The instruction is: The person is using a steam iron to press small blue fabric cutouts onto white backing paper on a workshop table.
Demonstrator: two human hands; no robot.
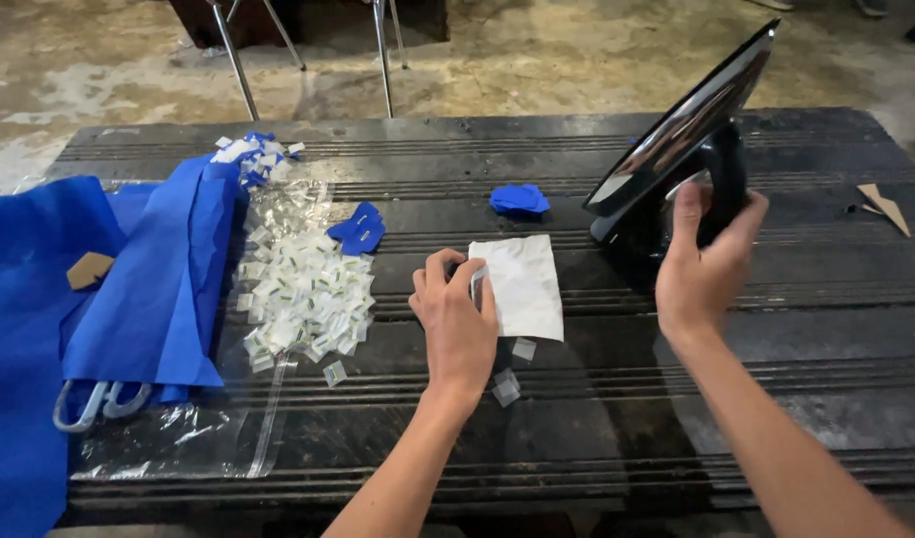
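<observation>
The white sheet [520, 285] lies flat near the middle of the dark table [776, 399], and the left hand [457, 324] pins its left edge, fingers curled together on a small piece there. The right hand [704, 261] is clamped on the handle of the black iron [676, 149], tipped up just right of the sheet. If the iron swings down carelessly, it may strike the left fingers or scatter the small clear packets [303, 294] toward the table's left edge.

Both forearms are bare, no sleeves, rings or gloves on left hand [455, 324] or right hand [698, 269].
</observation>
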